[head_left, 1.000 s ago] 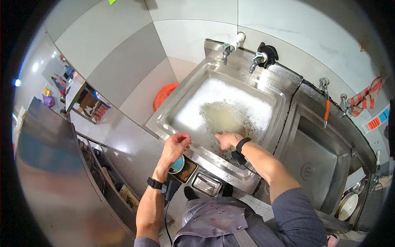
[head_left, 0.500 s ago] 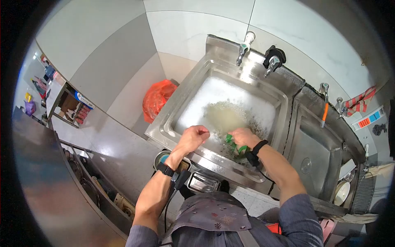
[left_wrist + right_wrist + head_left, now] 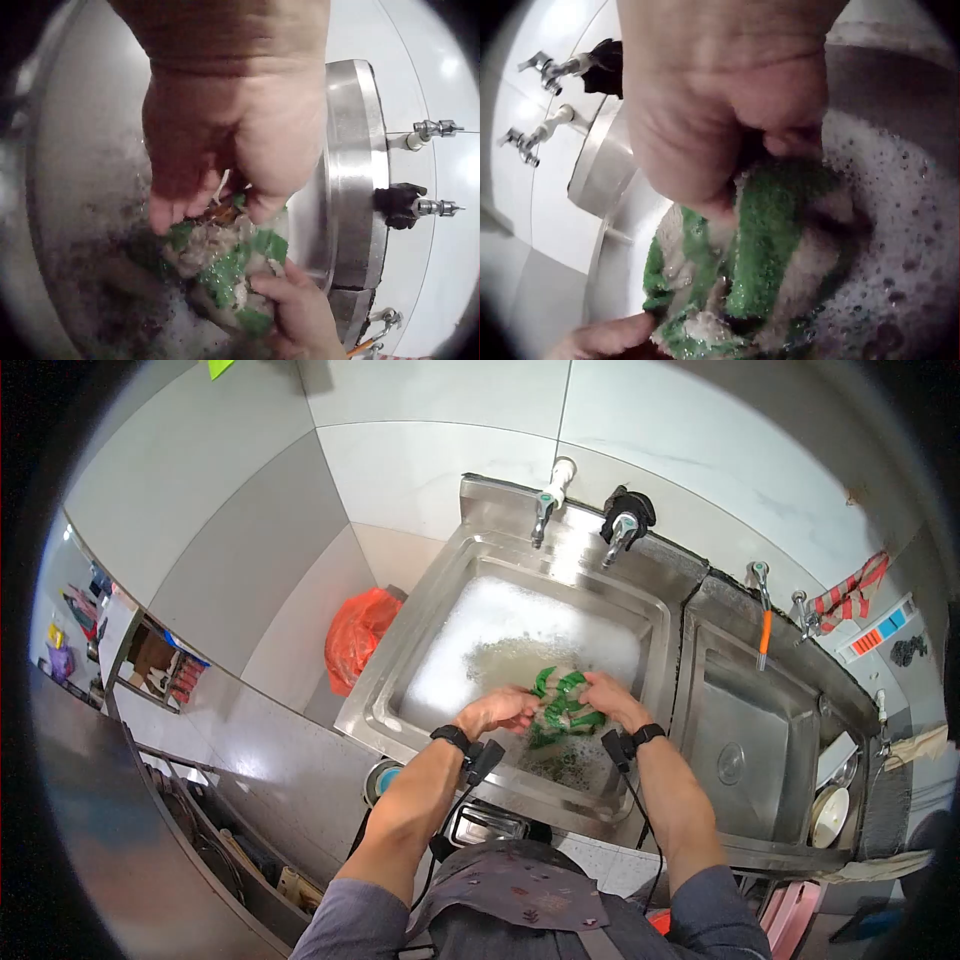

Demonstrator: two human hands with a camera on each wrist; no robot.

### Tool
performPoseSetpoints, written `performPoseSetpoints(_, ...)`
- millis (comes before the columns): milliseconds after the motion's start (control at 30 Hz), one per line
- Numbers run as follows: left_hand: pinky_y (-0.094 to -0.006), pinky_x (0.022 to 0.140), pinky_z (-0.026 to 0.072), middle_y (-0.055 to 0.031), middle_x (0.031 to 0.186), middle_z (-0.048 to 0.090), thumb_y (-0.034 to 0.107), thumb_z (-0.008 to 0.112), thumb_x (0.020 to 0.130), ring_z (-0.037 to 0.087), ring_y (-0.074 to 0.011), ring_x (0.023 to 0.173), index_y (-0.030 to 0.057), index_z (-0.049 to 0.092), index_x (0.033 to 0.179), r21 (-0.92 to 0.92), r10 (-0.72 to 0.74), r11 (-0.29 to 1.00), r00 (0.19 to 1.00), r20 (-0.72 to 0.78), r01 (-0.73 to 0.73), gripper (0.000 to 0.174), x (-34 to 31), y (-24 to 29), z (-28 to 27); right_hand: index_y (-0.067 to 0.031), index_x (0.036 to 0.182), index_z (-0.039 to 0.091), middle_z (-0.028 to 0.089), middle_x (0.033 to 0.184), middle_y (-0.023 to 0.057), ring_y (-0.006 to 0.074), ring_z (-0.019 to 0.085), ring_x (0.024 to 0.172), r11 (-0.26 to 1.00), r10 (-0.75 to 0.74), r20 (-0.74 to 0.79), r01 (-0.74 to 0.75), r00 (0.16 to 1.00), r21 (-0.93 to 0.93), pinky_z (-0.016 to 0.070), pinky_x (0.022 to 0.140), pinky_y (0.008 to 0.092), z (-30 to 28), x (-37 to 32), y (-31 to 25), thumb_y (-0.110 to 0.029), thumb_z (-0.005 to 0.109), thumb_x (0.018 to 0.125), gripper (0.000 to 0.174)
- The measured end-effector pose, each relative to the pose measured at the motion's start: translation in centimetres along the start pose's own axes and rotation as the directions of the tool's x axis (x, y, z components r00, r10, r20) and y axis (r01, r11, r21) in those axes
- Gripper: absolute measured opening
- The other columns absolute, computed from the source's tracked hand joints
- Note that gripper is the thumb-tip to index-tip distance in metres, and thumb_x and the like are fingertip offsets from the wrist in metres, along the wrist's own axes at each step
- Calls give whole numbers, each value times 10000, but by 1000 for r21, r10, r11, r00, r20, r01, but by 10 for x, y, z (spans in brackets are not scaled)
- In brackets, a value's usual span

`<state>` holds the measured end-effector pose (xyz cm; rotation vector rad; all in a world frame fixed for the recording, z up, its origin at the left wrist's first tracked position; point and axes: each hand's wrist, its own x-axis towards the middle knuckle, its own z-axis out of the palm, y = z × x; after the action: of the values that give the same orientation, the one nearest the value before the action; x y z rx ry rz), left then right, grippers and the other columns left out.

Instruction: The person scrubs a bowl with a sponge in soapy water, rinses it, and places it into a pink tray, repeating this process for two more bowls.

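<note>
**Both hands grip a soapy green cloth over the sink**

Foam (image 3: 500, 622) and murky water hide the floor of the steel sink (image 3: 395, 695). The wrist views are blurred, so the weave of the green scouring cloth (image 3: 560, 702) is hard to make out, and its folds bury most fingertips. The left hand (image 3: 502, 710) curls its fingers round the cloth's left end. The right hand (image 3: 608, 698) clenches the right end. The bunched cloth hangs just above the suds at the near side of the basin. Two taps (image 3: 545, 508) stand on the back ledge before a white tiled wall. A second basin (image 3: 750, 735) lies to the right and an orange bag (image 3: 355, 635) to the left.
</note>
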<state>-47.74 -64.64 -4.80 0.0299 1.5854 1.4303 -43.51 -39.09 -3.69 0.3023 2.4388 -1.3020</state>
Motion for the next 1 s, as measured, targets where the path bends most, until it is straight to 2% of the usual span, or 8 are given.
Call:
performPoseSetpoints(100, -400, 716, 632, -101, 1007, 629, 92, 598, 916, 649, -213, 790, -36, 444, 1428, -242, 39, 969, 999, -27, -45, 549, 21, -8, 12, 43, 1214, 622, 722, 1032, 140, 284, 665, 944, 886, 70, 166, -138, 984, 442, 511, 859, 405, 12, 13, 23, 9, 640, 797, 419)
performPoseSetpoints(200, -435, 670, 626, -103, 1031, 619, 51, 621, 865, 641, -233, 828, 22, 444, 1455, -54, 31, 998, 997, -77, -35, 616, 12, 10, 28, 28, 1115, 660, 722, 1044, 194, 408, 685, 873, 917, -63, 20, 65, 998, -393, 550, 761, 444, 32, 11, 15, -125, 730, 733, 417)
performPoseSetpoints(300, -433, 589, 581, -139, 995, 657, 48, 641, 821, 651, -251, 752, 46, 444, 1452, 39, 133, 991, 985, -106, -130, 661, 73, -45, 15, 3, 908, 728, 716, 954, 256, 366, 716, 912, 749, -15, -181, -108, 983, -654, 586, 746, 465, 49, 10, 10, -109, 663, 776, 184)
performPoseSetpoints(367, -449, 535, 583, -181, 989, 672, 51, 602, 853, 675, -291, 739, 31, 434, 1453, 766, 621, 330, 738, 265, -552, 623, 103, -76, -7, -6, 903, 729, 721, 932, 242, 358, 720, 888, 691, -121, -136, -15, 983, -723, 587, 729, 467, 49, 14, -3, -103, 658, 780, 172)
performPoseSetpoints(400, -439, 528, 602, -217, 1039, 684, 68, 568, 883, 700, -326, 756, 26, 425, 1456, 617, 254, 779, 956, -144, -114, 593, 60, -28, 27, -15, 898, 731, 725, 910, 228, 351, 725, 864, 615, -216, -83, 69, 973, -785, 588, 712, 469, 47, 17, -8, -97, 654, 783, 161)
performPoseSetpoints(567, -411, 559, 618, -223, 1120, 684, 44, 526, 897, 713, -344, 779, 53, 431, 1457, 566, 175, 823, 968, -181, -43, 568, 21, -2, 43, -67, 890, 743, 720, 857, 196, 380, 707, 811, 405, -482, 208, 427, 851, -808, 578, 696, 472, 41, 24, -28, -103, 634, 776, 162)
performPoseSetpoints(800, -341, 777, 545, -173, 1161, 673, -26, 553, 852, 665, -259, 976, 43, 480, 1398, 122, 506, 862, 825, -252, -492, 556, 63, -39, 30, -12, 946, 690, 668, 758, 209, 317, 648, 667, 967, -79, -36, 68, 996, -244, 507, 631, 436, 46, 60, 56, -213, 655, 863, 220)
performPoseSetpoints(1000, -385, 848, 514, -166, 1196, 590, 34, 572, 895, 586, -254, 1043, 77, 408, 1362, -329, 121, 827, 715, -688, -456, 497, 58, -17, 73, -29, 977, 671, 649, 820, 89, 272, 624, 682, 697, 461, 39, -389, 886, 603, 464, 550, 508, 102, 47, 34, -313, 660, 914, 291)
